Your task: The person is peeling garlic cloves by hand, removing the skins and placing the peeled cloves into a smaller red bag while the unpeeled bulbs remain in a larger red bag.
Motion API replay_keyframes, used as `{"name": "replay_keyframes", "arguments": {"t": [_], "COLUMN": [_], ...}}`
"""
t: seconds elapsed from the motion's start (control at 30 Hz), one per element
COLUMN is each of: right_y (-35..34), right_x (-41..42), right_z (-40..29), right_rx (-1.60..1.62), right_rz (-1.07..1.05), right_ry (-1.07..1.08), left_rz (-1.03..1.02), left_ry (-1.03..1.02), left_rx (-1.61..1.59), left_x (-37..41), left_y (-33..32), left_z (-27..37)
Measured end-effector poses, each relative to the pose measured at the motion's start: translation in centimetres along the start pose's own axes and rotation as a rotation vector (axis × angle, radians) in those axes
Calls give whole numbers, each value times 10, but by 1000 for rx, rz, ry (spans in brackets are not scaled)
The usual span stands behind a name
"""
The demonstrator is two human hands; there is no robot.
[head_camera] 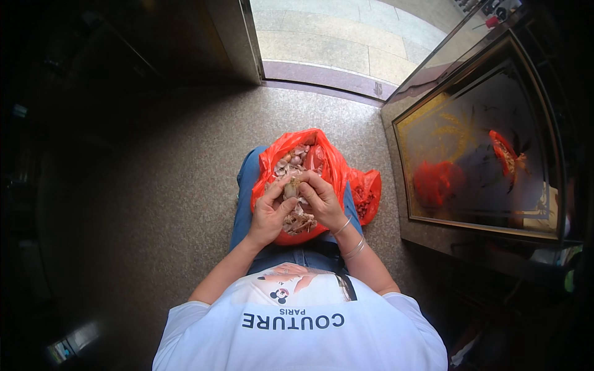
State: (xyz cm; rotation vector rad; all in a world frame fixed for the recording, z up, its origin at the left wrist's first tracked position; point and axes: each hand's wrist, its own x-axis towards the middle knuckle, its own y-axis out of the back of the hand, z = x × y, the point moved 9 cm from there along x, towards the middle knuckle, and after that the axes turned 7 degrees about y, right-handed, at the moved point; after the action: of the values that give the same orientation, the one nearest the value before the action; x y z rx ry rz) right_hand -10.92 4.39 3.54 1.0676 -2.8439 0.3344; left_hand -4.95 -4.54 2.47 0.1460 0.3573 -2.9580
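Observation:
A red plastic bag (334, 162) lies wide open on my lap, with garlic bulbs or cloves (295, 158) at its far side and papery skins (299, 221) nearer me. Above its middle, my left hand (274, 211) and my right hand (321, 197) hold one pale garlic piece (291, 189) between their fingertips. My right thumb and forefinger pinch its right side; my left fingers support it from the left. Part of the piece is hidden by the fingers. Two or more thin bangles circle my right wrist.
A smaller red bag (371, 195) with small dark red pieces stands on the speckled floor (195, 176), right of my knee. Further right is a framed glossy panel (482, 148) with reflections. A doorway sill (325, 76) lies ahead, with paving beyond. A dark door or cabinet edge (236, 41) rises ahead left.

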Motion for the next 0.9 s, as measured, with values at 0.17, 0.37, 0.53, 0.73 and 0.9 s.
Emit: {"name": "replay_keyframes", "arguments": {"t": [0.17, 0.37, 0.53, 0.73, 0.9], "right_y": [3, 6, 2, 0, 4], "right_x": [-3, 1, -2, -3, -7], "right_z": [7, 5, 5, 2, 4], "right_rx": [89, 114, 243, 329, 286], "right_rz": [71, 125, 85, 92, 99], "right_ry": [-103, -94, -129, -134, -157], "left_rz": [-51, 5, 23, 42, 48], "left_ry": [117, 58, 71, 103, 109], "left_rx": [-377, -296, -463, -552, -568], "left_x": [6, 5, 4, 4, 3], "left_y": [-8, 4, 2, 5, 4], "left_z": [3, -8, -9, -12, -9]}}
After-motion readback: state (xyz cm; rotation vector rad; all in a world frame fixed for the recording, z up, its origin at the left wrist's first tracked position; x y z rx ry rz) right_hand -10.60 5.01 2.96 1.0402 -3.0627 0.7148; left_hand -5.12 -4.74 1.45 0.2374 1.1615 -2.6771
